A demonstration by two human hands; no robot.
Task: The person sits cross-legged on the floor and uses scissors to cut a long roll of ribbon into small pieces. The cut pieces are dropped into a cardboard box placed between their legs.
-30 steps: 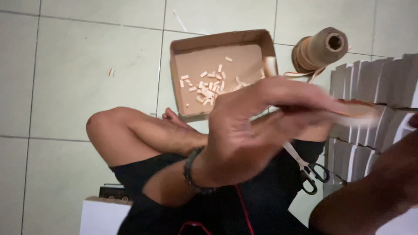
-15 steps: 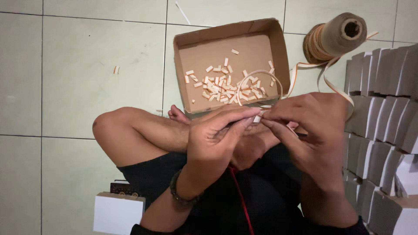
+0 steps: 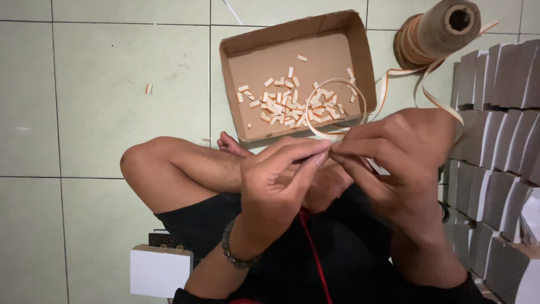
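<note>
- Left hand (image 3: 281, 186) and right hand (image 3: 399, 163) fingers pinch a thin tape strip (image 3: 337, 132) — looped now, closer together than before.
- Cardboard tray (image 3: 236, 73) of cut pieces stays behind.

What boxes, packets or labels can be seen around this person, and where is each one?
Cardboard tray: on the floor ahead of the knees, shallow, open, brown, holding small pale cut pieces.
Stacked folded packages: right edge, upright rows, grey-brown with white edges.
White box: bottom left, rectangular, plain white face.
No signs or screens in view.
</note>
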